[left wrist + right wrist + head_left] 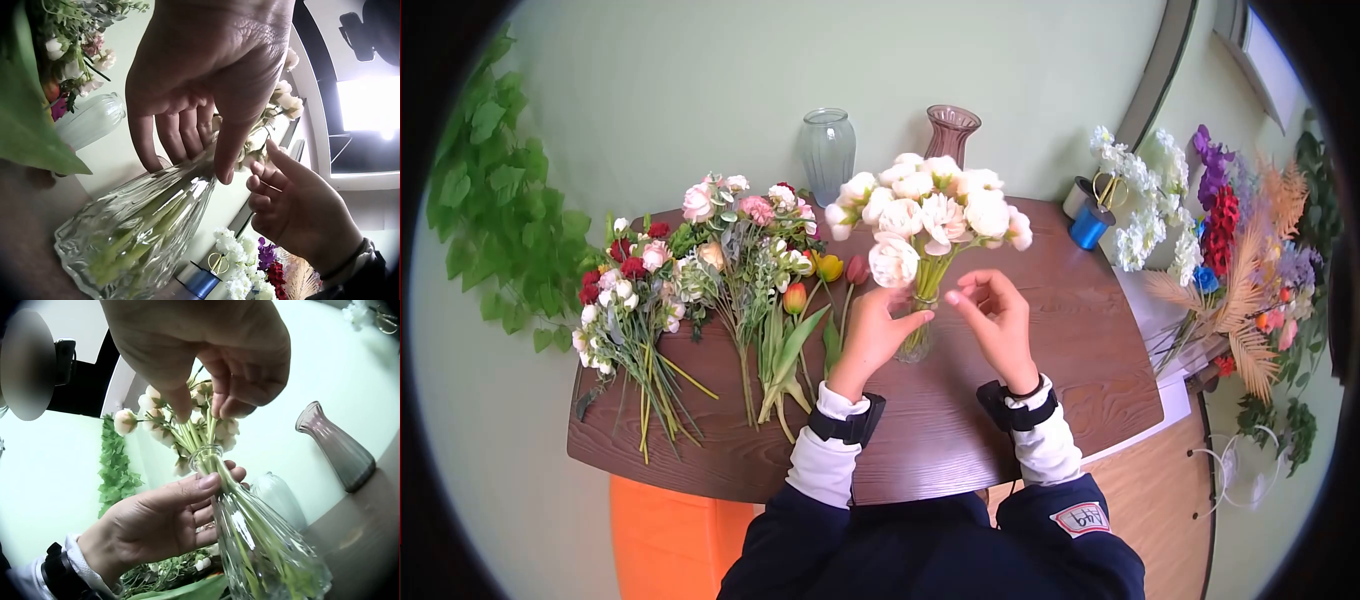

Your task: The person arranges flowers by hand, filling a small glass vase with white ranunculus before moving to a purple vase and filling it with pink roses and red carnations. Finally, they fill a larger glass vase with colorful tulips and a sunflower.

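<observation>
A clear ribbed glass vase (144, 231) stands on the dark wooden table, filled with pale pink-white flowers (940, 215) whose green stems (234, 519) show through the glass. My left hand (872, 332) grips the vase's narrow neck, thumb on the near side and fingers around the far side, as the left wrist view shows. To the right of the neck, my right hand (1000, 320) hovers close to the stems just above the rim. Its fingers are loosely bent, with the thumb apart from them and nothing visibly held.
Bunches of mixed flowers (640, 290) and several tulips (795, 300) lie on the table's left. Behind are a clear glass vase (828, 160) and a purple glass vase (952, 135). A blue ribbon spool (1090, 228) sits at the back right, beside more flowers (1225, 235).
</observation>
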`<state>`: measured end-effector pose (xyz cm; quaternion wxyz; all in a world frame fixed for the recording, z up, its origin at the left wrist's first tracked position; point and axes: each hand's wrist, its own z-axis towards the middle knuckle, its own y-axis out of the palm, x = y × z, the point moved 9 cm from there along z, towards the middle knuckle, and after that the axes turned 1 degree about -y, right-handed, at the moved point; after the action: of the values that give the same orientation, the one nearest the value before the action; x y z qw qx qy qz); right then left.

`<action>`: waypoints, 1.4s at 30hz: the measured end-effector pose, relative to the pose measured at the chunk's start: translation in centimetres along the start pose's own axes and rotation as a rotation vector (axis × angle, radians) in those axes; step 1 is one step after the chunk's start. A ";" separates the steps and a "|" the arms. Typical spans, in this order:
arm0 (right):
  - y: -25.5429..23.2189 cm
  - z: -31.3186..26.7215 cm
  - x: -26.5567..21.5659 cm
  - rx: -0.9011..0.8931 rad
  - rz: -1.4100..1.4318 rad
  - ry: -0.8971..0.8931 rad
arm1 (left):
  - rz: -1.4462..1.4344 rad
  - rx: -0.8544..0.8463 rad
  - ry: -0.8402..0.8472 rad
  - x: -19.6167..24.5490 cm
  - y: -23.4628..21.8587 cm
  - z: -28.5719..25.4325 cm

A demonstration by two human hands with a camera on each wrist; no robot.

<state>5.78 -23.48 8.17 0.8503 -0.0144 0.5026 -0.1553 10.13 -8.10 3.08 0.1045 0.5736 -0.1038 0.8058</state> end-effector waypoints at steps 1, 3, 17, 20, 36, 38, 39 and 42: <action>0.6 0.0 -0.4 -0.055 -0.075 -0.030 | 0.065 0.030 -0.018 0.4 -0.3 -0.1; 1.9 -0.2 -0.9 -0.164 -0.220 -0.088 | 0.143 0.059 -0.024 1.2 -0.7 -0.2; 5.2 1.7 0.5 -0.326 0.027 0.020 | 0.364 0.184 0.024 2.5 -1.7 -0.7; 5.2 1.5 -1.2 -0.299 0.201 0.075 | 0.303 0.162 0.130 2.7 -1.3 -0.6; 3.0 2.1 -0.5 -0.158 -0.168 -0.053 | 0.869 -0.136 0.111 4.8 -0.8 -2.5; 3.0 2.0 -0.5 -0.162 -0.187 -0.021 | 0.904 -0.174 0.095 7.1 -2.8 -4.2; 3.0 2.0 -0.8 -0.162 -0.175 -0.023 | 0.872 -0.173 0.060 8.1 -4.2 -5.1; 3.0 2.0 -0.9 -0.161 -0.147 -0.008 | 0.897 0.004 -0.037 9.6 -10.7 -8.2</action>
<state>7.86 -20.67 9.39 0.8349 -0.1202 0.5074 -0.1763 2.72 4.91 10.09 -0.2579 0.4863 -0.3425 0.7614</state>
